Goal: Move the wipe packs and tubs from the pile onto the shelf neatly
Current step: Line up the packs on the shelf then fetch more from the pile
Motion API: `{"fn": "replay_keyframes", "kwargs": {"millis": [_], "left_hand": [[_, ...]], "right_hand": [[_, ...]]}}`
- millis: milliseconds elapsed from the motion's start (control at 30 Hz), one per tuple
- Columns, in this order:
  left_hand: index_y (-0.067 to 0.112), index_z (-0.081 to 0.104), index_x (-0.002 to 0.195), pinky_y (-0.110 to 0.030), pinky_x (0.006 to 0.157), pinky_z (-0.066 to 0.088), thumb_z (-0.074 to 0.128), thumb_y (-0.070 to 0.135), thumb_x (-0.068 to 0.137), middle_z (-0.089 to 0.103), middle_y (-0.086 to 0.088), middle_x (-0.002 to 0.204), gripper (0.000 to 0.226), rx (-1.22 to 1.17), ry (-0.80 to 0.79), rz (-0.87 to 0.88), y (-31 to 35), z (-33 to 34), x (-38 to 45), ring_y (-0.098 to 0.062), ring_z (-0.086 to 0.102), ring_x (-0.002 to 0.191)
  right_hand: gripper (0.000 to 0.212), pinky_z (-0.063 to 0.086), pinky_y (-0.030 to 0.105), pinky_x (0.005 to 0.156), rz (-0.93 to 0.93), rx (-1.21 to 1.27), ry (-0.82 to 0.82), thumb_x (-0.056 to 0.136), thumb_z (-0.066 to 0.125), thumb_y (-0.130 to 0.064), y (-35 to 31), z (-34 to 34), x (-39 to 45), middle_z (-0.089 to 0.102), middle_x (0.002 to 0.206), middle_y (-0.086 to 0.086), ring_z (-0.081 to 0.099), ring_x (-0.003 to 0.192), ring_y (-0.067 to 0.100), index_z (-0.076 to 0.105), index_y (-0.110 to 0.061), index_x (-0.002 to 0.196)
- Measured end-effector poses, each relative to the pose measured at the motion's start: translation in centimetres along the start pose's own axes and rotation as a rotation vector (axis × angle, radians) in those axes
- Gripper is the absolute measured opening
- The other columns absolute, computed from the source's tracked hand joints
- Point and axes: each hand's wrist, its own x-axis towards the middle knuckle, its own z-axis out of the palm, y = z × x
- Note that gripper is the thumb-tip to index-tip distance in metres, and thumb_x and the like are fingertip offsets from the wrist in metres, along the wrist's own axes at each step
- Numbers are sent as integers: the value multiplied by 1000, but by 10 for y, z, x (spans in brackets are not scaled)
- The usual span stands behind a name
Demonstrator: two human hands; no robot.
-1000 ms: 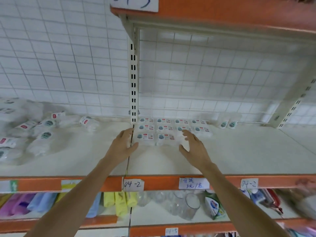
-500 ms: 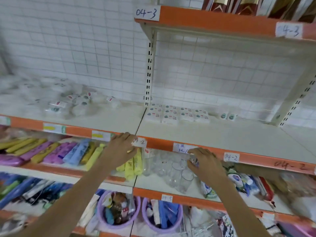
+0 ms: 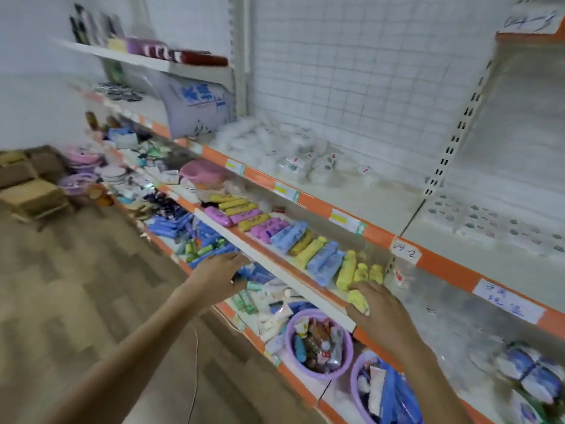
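A loose pile of white wipe packs and tubs lies on the left bay of the white shelf with the orange front edge. Neat rows of wipe packs sit on the right bay, beyond the upright post. My left hand hovers low in front of the lower shelves, fingers stretched forward and empty. Over the edge of the shelf below, my right hand is also empty, fingers relaxed near yellow packets. Both hands are well below and apart from the pile.
The shelf below holds rows of yellow, pink and blue packets. Purple tubs of goods stand lower down. A large blue-printed bag leans left of the pile. Wooden stools stand on the floor at far left.
The view has swung left and down. Both hands have dropped from the shelf's orange edge to the lower shelves, still empty.
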Motion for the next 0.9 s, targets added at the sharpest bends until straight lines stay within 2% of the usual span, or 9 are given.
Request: {"fn": "replay_keyframes", "kwargs": {"millis": [200, 300, 400, 500, 600, 733, 900], "left_hand": [[23, 50, 127, -27, 85, 41, 51, 32, 88, 59, 2, 118, 40, 9, 130, -194, -99, -21, -21, -18, 57, 105], [24, 52, 123, -27, 85, 43, 51, 34, 87, 60, 5, 117, 37, 49, 159, -214, -154, -29, -12, -15, 59, 101], [25, 53, 122, -25, 85, 42, 51, 34, 89, 60, 7, 117, 35, 47, 183, -221, -206, -41, 10, -14, 59, 100], [27, 53, 123, -25, 80, 45, 53, 34, 88, 60, 6, 118, 35, 7, 175, -204, -254, -52, 42, -14, 59, 100], [25, 51, 124, -22, 71, 39, 53, 34, 89, 57, 6, 121, 36, -13, 150, -156, -289, -60, 79, -13, 58, 102], [29, 44, 131, -20, 81, 44, 51, 36, 91, 52, 10, 127, 41, -56, 121, -68, -317, -65, 138, -9, 54, 109], [26, 48, 129, -18, 70, 38, 55, 30, 90, 58, 6, 118, 40, -127, 157, 68, -320, -70, 225, -10, 56, 93]], "right_hand": [[35, 43, 26, 84, -141, 94, -58, 89, 56, -34, -73, 35, 93, 54, 122, -8, 54, 110, 12, 53, -24, 122], [35, 42, 26, 86, -167, 93, -41, 88, 56, -34, -109, 50, 145, 56, 121, -8, 54, 109, 12, 54, -25, 121], [35, 41, 26, 82, -144, 107, -6, 87, 56, -34, -139, 55, 201, 57, 120, -6, 55, 107, 14, 54, -24, 121], [35, 41, 26, 81, -122, 126, 32, 88, 57, -36, -160, 55, 249, 55, 120, -9, 54, 109, 13, 53, -26, 121], [31, 38, 23, 79, -96, 138, 89, 88, 59, -31, -170, 52, 285, 56, 116, -7, 54, 107, 14, 56, -22, 118], [29, 42, 24, 83, -22, 134, 172, 86, 62, -30, -163, 44, 321, 59, 113, -7, 55, 106, 12, 59, -22, 114], [29, 39, 23, 79, 81, 73, 216, 87, 60, -33, -137, 26, 358, 56, 114, -11, 53, 105, 8, 57, -26, 115]]}}
